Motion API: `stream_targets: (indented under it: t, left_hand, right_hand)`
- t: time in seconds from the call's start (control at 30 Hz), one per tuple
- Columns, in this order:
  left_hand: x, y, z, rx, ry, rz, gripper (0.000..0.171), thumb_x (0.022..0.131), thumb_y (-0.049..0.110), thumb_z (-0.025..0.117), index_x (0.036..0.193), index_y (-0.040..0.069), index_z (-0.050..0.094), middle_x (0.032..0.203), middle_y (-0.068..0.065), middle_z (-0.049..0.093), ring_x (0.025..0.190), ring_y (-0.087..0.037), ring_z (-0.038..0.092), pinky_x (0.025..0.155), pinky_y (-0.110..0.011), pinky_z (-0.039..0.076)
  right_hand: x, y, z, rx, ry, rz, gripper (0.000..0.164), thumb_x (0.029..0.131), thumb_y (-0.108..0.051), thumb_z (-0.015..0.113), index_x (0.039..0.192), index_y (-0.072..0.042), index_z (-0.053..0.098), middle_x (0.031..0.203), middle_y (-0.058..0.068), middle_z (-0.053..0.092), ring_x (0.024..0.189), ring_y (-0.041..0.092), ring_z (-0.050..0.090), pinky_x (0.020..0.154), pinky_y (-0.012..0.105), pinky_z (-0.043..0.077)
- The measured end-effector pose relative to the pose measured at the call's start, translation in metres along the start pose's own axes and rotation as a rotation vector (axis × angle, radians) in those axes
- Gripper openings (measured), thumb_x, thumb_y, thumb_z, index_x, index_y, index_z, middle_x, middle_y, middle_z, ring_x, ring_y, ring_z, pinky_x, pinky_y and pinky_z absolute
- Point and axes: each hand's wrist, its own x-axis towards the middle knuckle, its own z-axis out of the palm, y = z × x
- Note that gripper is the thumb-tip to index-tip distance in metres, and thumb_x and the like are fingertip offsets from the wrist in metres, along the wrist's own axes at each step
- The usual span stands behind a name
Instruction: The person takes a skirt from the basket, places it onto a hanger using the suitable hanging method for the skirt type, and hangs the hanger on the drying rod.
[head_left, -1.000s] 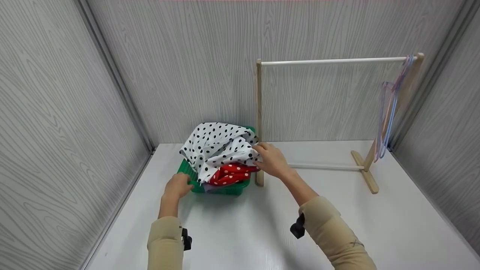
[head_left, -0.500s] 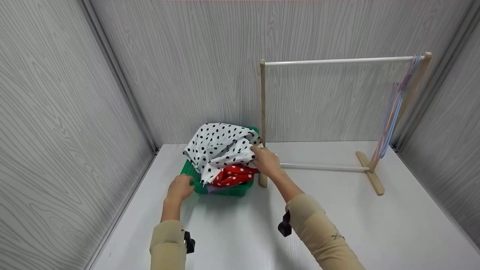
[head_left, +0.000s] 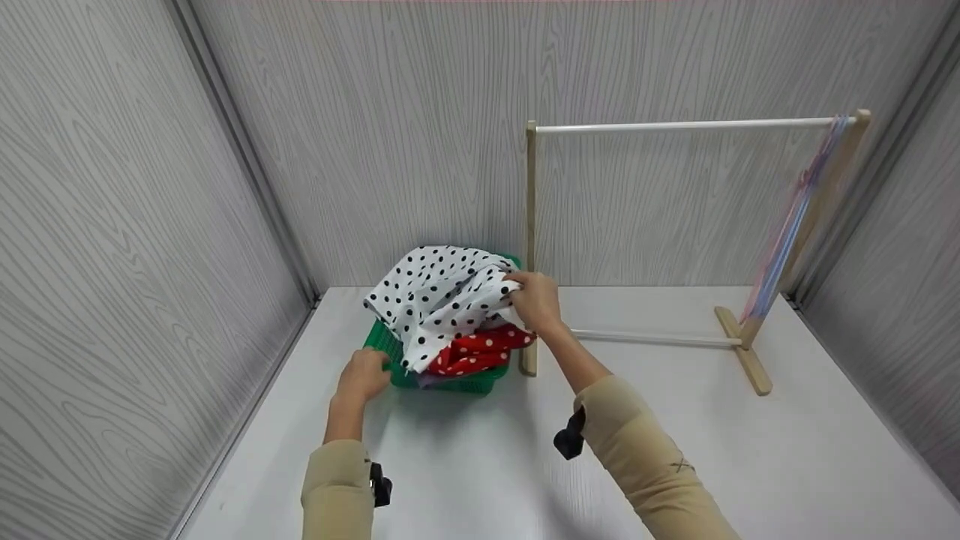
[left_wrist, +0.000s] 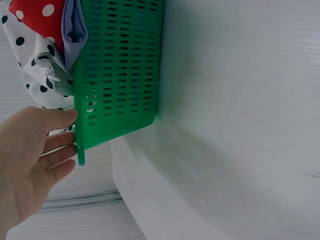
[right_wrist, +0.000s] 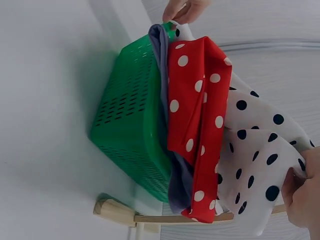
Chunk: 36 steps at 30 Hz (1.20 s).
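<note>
A green plastic basket (head_left: 457, 385) stands by the back wall, heaped with cloth. On top lies a white cloth with black dots (head_left: 435, 277), its kind of garment unclear. My right hand (head_left: 538, 300) pinches this white cloth at its right side; in the right wrist view the cloth droops from the thumb and fingers. Below it a red cloth with white dots (right_wrist: 187, 110) hangs over the rim, with a greyish-purple cloth (right_wrist: 175, 185) underneath. My left hand (head_left: 364, 373) holds the basket's front left corner, and in the left wrist view the thumb and fingers (left_wrist: 62, 152) pinch its rim.
Right of the basket is a wooden rack with a white top rail (head_left: 697, 125); its left post (head_left: 531, 202) stands close to the basket. Pink and blue hangers (head_left: 799, 217) hang at the rail's right end. Grey wood-grain walls (head_left: 390, 112) enclose the white table (head_left: 637, 420).
My right hand has taken hold of the white dotted cloth and lifted its right edge slightly, showing more of the red cloth. The left hand has stayed at the basket's corner. The view has shifted slightly.
</note>
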Motion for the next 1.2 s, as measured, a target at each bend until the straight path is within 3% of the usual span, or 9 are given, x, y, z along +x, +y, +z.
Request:
stream_targets:
  t: [0.23,0.5,0.63,0.77,0.97,1.1,1.2]
  left_hand:
    - [0.004,0.001,0.002,-0.036,-0.01,-0.016,0.026,0.082,0.002,0.057,0.104,-0.01,0.063,0.101,-0.02,0.058,0.096,-0.033,0.054,0.084,-0.047,0.044]
    - [0.005,-0.001,0.001,-0.044,0.0,-0.004,0.025,0.082,0.003,0.058,0.102,-0.011,0.063,0.098,-0.021,0.058,0.094,-0.034,0.053,0.084,-0.048,0.043]
    - [0.005,-0.002,0.001,-0.047,0.01,0.005,0.025,0.082,0.003,0.058,0.101,-0.012,0.062,0.099,-0.022,0.059,0.095,-0.035,0.055,0.084,-0.049,0.043]
    - [0.004,-0.002,0.0,-0.063,0.022,-0.001,0.023,0.082,0.002,0.058,0.098,-0.012,0.063,0.095,-0.022,0.06,0.088,-0.031,0.055,0.08,-0.049,0.045]
    - [0.005,0.0,-0.003,-0.055,0.046,0.003,0.009,0.08,0.002,0.058,0.075,-0.005,0.061,0.071,-0.009,0.051,0.066,-0.021,0.043,0.062,-0.039,0.043]
    - [0.005,0.002,-0.003,-0.057,0.057,0.011,0.013,0.079,0.001,0.058,0.067,0.0,0.056,0.066,-0.005,0.043,0.063,-0.02,0.039,0.057,-0.035,0.038]
    - [0.005,0.003,-0.003,-0.063,0.051,0.011,0.009,0.08,0.002,0.059,0.074,-0.005,0.061,0.07,-0.009,0.051,0.066,-0.021,0.043,0.061,-0.038,0.043]
  right_hand:
    - [0.013,-0.008,-0.02,0.173,0.126,0.102,0.026,0.077,0.007,0.053,0.094,0.0,0.072,0.092,0.013,0.069,0.086,0.022,0.064,0.075,0.036,0.049]
    - [0.02,-0.007,-0.051,0.185,0.199,0.048,0.02,0.08,0.003,0.056,0.091,0.001,0.072,0.091,0.013,0.07,0.087,0.024,0.065,0.076,0.036,0.048]
    - [0.022,-0.009,-0.069,0.127,0.184,-0.039,0.02,0.078,0.003,0.056,0.09,0.0,0.072,0.089,0.012,0.07,0.08,0.022,0.064,0.07,0.035,0.049]
    - [0.025,-0.008,-0.084,-0.002,0.176,-0.2,0.021,0.076,0.006,0.056,0.087,-0.001,0.072,0.085,0.011,0.07,0.074,0.022,0.062,0.067,0.037,0.048]
    - [0.028,-0.002,-0.104,-0.162,0.186,-0.427,0.017,0.075,0.008,0.061,0.087,0.001,0.071,0.087,0.014,0.069,0.082,0.03,0.065,0.072,0.042,0.05]
    - [0.031,0.001,-0.118,-0.217,0.232,-0.473,0.019,0.071,0.009,0.062,0.084,0.0,0.071,0.084,0.014,0.069,0.078,0.031,0.065,0.07,0.043,0.049]
    - [0.035,0.002,-0.131,-0.229,0.264,-0.454,0.022,0.068,0.011,0.061,0.084,0.0,0.071,0.083,0.014,0.069,0.077,0.031,0.065,0.069,0.044,0.049]
